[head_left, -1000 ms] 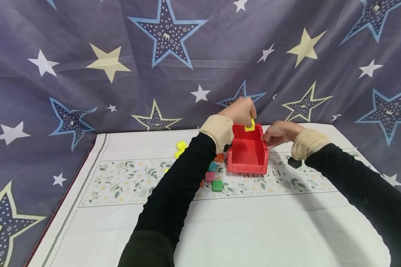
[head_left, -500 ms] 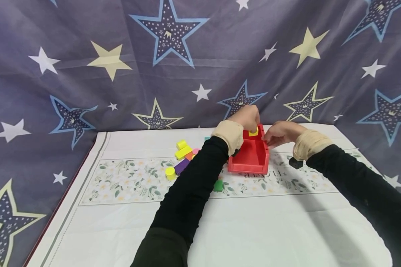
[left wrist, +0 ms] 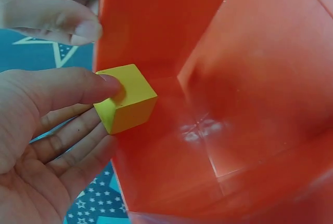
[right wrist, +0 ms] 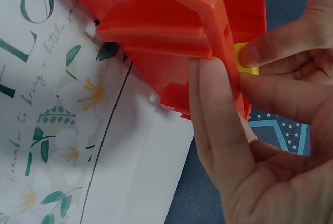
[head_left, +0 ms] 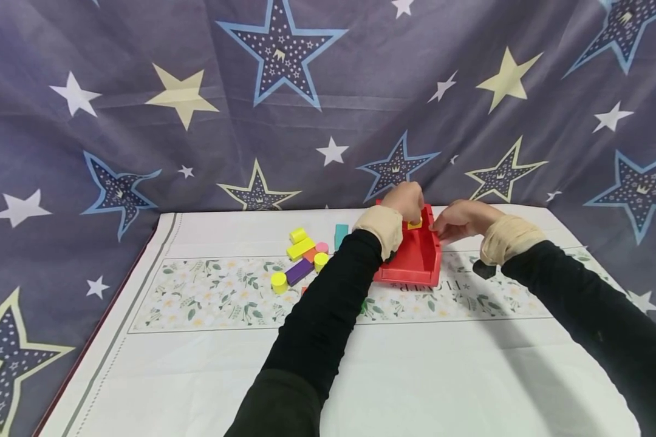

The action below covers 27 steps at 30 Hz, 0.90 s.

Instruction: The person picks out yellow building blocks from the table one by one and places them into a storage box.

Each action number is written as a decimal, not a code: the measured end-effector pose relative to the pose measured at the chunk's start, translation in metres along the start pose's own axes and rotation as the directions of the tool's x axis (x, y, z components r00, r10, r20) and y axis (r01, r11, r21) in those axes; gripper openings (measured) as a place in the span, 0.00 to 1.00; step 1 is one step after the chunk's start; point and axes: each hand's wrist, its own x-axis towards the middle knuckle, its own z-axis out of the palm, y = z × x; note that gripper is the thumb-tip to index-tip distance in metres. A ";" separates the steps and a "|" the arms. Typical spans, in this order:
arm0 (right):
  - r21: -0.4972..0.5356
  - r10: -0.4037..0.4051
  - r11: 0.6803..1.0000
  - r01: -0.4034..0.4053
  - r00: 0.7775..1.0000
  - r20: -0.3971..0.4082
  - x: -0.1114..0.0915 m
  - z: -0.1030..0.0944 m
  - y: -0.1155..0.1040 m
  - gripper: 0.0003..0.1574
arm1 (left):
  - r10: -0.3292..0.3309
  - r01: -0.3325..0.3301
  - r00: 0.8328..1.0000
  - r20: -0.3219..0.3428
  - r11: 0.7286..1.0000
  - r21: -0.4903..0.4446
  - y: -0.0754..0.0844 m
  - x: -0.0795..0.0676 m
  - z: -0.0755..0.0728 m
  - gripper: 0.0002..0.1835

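Note:
A yellow block (left wrist: 130,96) with square faces is pinched between the thumb and fingers of my left hand (head_left: 406,200), just inside the far part of the red bin (head_left: 413,258). In the left wrist view the bin's smooth inner walls and floor fill the right side. My right hand (head_left: 461,220) grips the bin's right side wall near the back; in the right wrist view its fingers lie along the outside under a ledge, with the thumb at the rim. The left forearm covers part of the bin's left side.
Left of the bin lie several loose blocks: yellow cylinders (head_left: 279,282), a yellow bar (head_left: 300,249), a purple block (head_left: 299,271) and a teal block (head_left: 341,235). Part of the pile hides behind the left sleeve (head_left: 328,309). A star-patterned curtain (head_left: 197,152) hangs behind the table.
My left hand has moved right and down into the back of the bin with the yellow block. The right hand keeps its hold on the bin wall.

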 end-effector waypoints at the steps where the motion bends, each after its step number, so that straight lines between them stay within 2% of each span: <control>1: -0.001 0.001 1.000 -0.001 1.000 -0.001 0.000 0.000 0.000 0.04 | 0.000 0.000 1.000 0.000 1.000 -0.001 -0.001 0.000 0.001 0.07; 8: -0.001 0.000 1.000 0.000 1.000 0.001 0.000 -0.001 0.002 0.06 | -0.018 0.018 1.000 -0.007 1.000 -0.005 -0.004 0.003 0.009 0.08; 17: 0.025 -0.013 1.000 0.012 0.999 0.040 0.002 -0.001 0.003 0.04 | -0.039 0.039 0.999 -0.002 0.999 0.015 -0.007 0.008 0.017 0.05; 27: 0.009 -0.002 1.000 0.001 1.000 0.019 0.003 -0.002 0.003 0.05 | -0.027 0.026 1.000 0.011 0.998 0.056 -0.007 0.014 0.025 0.05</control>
